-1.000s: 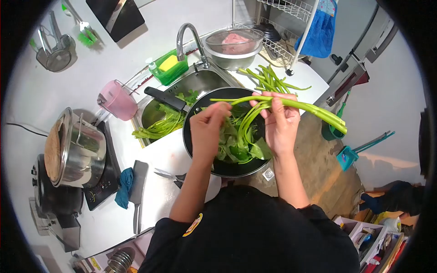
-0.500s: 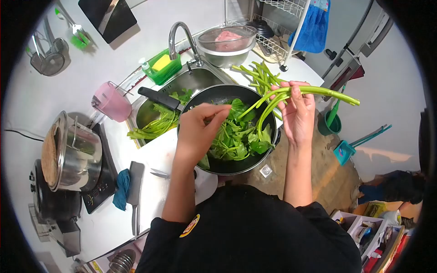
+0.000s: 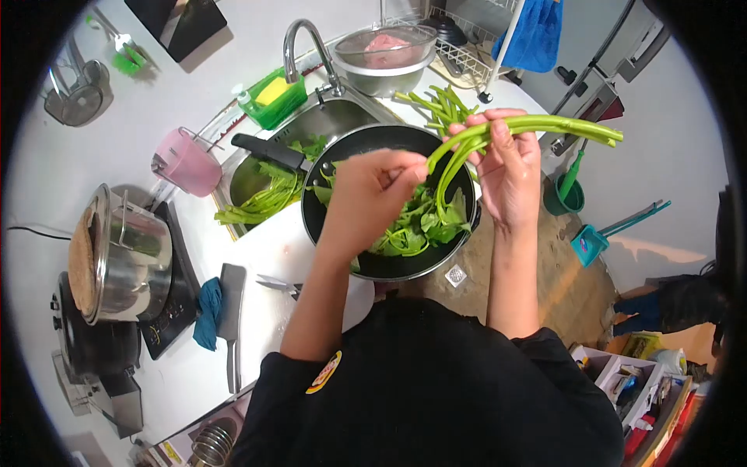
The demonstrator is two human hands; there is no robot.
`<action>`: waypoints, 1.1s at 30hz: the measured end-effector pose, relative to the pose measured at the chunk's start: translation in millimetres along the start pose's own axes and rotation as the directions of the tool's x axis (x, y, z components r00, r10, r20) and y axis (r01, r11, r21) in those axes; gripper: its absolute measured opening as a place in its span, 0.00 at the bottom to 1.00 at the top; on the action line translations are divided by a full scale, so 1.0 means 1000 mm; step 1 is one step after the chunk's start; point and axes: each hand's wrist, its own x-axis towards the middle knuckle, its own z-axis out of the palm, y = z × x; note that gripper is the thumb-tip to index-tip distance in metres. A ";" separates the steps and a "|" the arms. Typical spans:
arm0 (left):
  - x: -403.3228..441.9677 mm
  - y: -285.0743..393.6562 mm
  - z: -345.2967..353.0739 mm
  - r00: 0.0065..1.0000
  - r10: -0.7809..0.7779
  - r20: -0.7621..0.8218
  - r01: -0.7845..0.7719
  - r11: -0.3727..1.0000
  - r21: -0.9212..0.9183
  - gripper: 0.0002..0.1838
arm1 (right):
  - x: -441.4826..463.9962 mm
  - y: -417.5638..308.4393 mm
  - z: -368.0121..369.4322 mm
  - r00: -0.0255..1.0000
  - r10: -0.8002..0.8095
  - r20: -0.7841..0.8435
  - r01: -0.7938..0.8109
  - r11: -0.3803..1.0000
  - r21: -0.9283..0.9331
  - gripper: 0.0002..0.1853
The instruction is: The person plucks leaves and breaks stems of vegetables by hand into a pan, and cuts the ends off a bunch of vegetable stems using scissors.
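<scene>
Pinches green stems (image 3: pixel 564 125) in the grip of left hand (image 3: pixel 373 196) and right hand (image 3: pixel 510 170) by the pan (image 3: pixel 395 139), and might drop some outside by tugging too hard.

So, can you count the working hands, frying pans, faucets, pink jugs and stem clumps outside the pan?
Working hands: 2 (left hand, right hand)
Frying pan: 1
Faucet: 1
Pink jug: 1
Stem clumps: 3 (held, at sink, beyond pan)
Total: 8

Over the black pan (image 3: pixel 389 138), left hand (image 3: pixel 372 198) pinches the thin ends of green stems (image 3: pixel 564 128); right hand (image 3: pixel 510 167) grips them, right of the pan, leafy greens (image 3: pixel 440 222) piled inside it!
</scene>
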 end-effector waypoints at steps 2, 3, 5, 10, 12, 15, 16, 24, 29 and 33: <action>0.001 -0.003 -0.007 0.999 -0.020 0.048 0.024 0.996 -0.089 0.08 | 0.000 -0.003 0.002 1.000 0.011 0.024 -0.011 1.000 0.000 0.10; 0.001 0.001 -0.010 0.996 -0.033 0.080 0.043 0.990 -0.131 0.08 | -0.001 -0.004 0.002 0.999 0.016 0.032 -0.015 1.000 -0.006 0.10; 0.001 0.004 -0.017 0.985 -0.020 0.169 0.055 0.977 -0.205 0.09 | -0.001 -0.005 0.002 0.998 0.018 0.055 -0.017 1.000 -0.016 0.11; 0.001 0.007 -0.015 0.998 -0.028 -0.062 0.018 0.989 -0.149 0.08 | 0.003 0.000 0.015 0.999 -0.016 0.050 0.016 1.000 -0.004 0.11; 0.003 0.005 -0.010 0.981 -0.056 -0.186 0.005 0.965 -0.263 0.09 | 0.002 0.007 0.023 0.999 -0.046 0.011 0.047 0.999 -0.010 0.11; 0.010 -0.014 -0.009 0.926 -0.154 -0.344 -0.041 0.867 -0.497 0.10 | -0.004 0.028 0.024 0.996 -0.080 -0.048 0.080 0.997 0.002 0.09; 0.010 -0.022 -0.011 0.908 -0.183 -0.376 -0.043 0.852 -0.521 0.10 | -0.004 0.030 0.024 0.994 -0.080 -0.079 0.081 0.997 0.001 0.09; -0.008 -0.045 -0.024 0.971 -0.151 -0.184 0.165 0.984 0.065 0.11 | 0.014 0.023 -0.007 0.916 -0.092 -0.390 0.135 0.987 0.083 0.08; -0.005 -0.010 0.014 0.977 -0.167 -0.133 0.174 0.984 0.039 0.09 | 0.010 0.028 0.004 0.920 -0.039 -0.389 0.089 0.990 0.110 0.08; 0.003 -0.018 0.015 0.968 -0.252 0.000 0.251 0.967 -0.030 0.10 | 0.011 0.023 0.003 0.925 -0.061 -0.374 0.086 0.995 0.050 0.08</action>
